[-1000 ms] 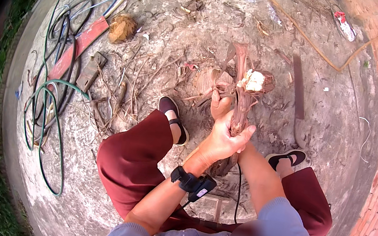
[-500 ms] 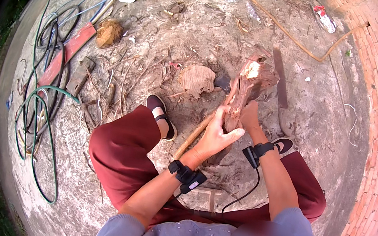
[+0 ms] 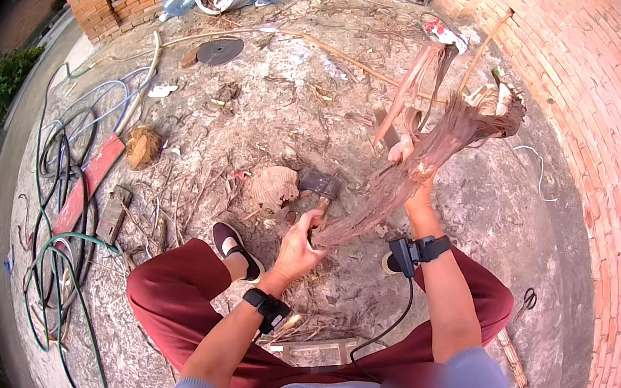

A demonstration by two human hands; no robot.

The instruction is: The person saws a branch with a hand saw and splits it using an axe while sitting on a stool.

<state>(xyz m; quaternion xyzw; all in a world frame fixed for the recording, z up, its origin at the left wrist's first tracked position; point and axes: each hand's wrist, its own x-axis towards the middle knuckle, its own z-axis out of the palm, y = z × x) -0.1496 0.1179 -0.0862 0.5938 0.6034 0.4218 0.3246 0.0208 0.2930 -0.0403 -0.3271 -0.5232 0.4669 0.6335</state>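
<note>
A long, fibrous brown log [image 3: 434,157] runs slantwise in front of me, from near my left knee up to a ragged, split far end at the right. My right hand [image 3: 421,198] is wrapped round its middle from beneath, the fingertips showing on the far side. My left hand [image 3: 297,250] is closed at the log's narrow near end, its fingers partly hidden. Just beyond that hand lies an axe head [image 3: 318,185], its wooden handle passing down beside the log's tip. Left of the axe is a pale, flat-topped wood block [image 3: 273,186]. Reddish bark strips [image 3: 410,88] stick up beyond the log.
Tangled hoses [image 3: 57,178] and a red board [image 3: 90,183] lie at the left, near a round brown husk [image 3: 142,147]. A black disc [image 3: 220,51] rests farther off. At the right stand a brick wall [image 3: 583,115], scissors [image 3: 528,300] and a twig broom [image 3: 522,374] on the ground.
The log has swung out to the right and shows lengthwise. My left hand has moved left and nearer to me along it. The view has tilted up, bringing in the far brick wall.
</note>
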